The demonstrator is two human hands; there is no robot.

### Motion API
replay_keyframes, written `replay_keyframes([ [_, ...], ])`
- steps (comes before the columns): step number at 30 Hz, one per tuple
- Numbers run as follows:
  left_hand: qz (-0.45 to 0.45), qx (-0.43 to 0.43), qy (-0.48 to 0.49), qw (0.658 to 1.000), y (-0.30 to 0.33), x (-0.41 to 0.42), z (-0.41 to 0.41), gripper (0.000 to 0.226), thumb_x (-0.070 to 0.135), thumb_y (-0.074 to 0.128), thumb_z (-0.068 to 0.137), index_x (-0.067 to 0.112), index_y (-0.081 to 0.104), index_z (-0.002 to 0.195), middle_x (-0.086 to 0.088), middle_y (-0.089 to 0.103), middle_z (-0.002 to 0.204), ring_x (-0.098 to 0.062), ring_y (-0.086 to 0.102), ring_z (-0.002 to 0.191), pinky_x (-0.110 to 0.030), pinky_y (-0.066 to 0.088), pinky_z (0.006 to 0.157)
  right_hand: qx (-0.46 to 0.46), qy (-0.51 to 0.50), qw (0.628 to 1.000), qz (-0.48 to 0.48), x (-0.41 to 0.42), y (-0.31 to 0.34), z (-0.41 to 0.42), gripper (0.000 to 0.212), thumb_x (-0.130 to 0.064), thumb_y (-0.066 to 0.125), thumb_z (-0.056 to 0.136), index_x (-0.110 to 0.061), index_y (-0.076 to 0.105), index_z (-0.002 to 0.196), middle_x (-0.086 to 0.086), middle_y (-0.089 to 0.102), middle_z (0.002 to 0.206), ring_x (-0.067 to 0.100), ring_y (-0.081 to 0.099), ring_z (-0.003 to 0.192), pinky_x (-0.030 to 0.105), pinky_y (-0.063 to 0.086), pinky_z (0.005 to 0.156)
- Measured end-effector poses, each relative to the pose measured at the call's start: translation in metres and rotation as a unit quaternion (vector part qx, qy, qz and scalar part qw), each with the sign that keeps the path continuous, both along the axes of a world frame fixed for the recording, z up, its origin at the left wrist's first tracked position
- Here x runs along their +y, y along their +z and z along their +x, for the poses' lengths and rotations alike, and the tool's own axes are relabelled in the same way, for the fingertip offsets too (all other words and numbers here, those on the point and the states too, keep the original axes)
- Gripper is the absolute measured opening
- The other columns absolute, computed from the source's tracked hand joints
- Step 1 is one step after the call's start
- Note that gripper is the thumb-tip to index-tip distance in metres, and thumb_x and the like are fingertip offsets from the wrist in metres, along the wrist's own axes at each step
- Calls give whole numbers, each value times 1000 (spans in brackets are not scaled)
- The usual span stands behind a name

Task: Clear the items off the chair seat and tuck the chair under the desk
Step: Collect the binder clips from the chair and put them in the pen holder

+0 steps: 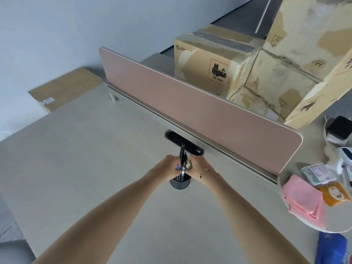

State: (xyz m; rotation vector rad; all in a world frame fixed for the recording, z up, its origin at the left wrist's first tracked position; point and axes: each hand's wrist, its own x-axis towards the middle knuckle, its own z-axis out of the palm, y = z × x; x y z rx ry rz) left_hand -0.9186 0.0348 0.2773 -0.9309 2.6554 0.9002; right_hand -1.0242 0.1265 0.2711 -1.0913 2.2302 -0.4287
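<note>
Both hands hold pens [182, 164] standing in a dark cup [180, 184] near the desk's [95, 149] back edge. The left hand [167, 166] and right hand [198, 165] are closed around them.

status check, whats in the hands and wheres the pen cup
Left hand and right hand both closed on the pens. Pen cup upright on the desk, pens going in. Chair not in view. Nothing blocking.

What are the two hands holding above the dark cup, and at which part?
Both the left hand and the right hand grip a bunch of pens around its middle; the lower ends stand in the cup.
</note>
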Motion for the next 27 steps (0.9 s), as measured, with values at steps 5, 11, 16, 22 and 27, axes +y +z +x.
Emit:
replay_keyframes([
  [5, -7, 6, 8, 1000, -1, 4, -13, 27, 13, 66, 78, 4, 61, 102, -15, 62, 97, -26, 58, 82, -33, 45, 67, -44, -25, 999, -8, -2, 3, -1, 20, -17, 66, 77, -12, 46, 75, -4, 44, 59, 18, 48, 63, 26, 40, 57],
  [11, -5, -9, 9, 1000, 0, -4, -8, 35, 8, 67, 75, 9, 59, 109, -12, 56, 104, -27, 60, 88, -40, 52, 77, -59, -34, 998, -12, -2, 4, -2, 27, -11, 67, 78, -2, 54, 100, 4, 53, 81, 21, 51, 79, 31, 43, 70],
  [16, -19, -27, -12, 999, 3, -9, -3, 44, 9, 72, 71, 13, 60, 112, -6, 51, 104, -20, 51, 85, -32, 48, 75, -55, -27, 998, 9, -2, 10, 0, 40, -10, 65, 79, -3, 50, 115, 7, 53, 92, 20, 50, 82, 29, 41, 70],
  [22, -17, -25, -29, 999, 2, -6, 2, 44, -6, 56, 78, 15, 58, 117, 0, 40, 99, -20, 50, 86, -28, 44, 73, -51, -22, 998, 24, -1, 17, 3, 42, -9, 65, 79, -2, 48, 117, 5, 53, 86, 20, 53, 77, 30, 48, 68],
  [27, -8, -18, -27, 999, 1, -4, 7, 40, 0, 62, 80, 16, 59, 117, -7, 49, 113, -24, 57, 95, -35, 52, 85, -47, -13, 998, 30, 2, 22, 5, 48, -13, 69, 79, -1, 48, 120, 11, 58, 105, 26, 57, 97, 33, 48, 85],
])
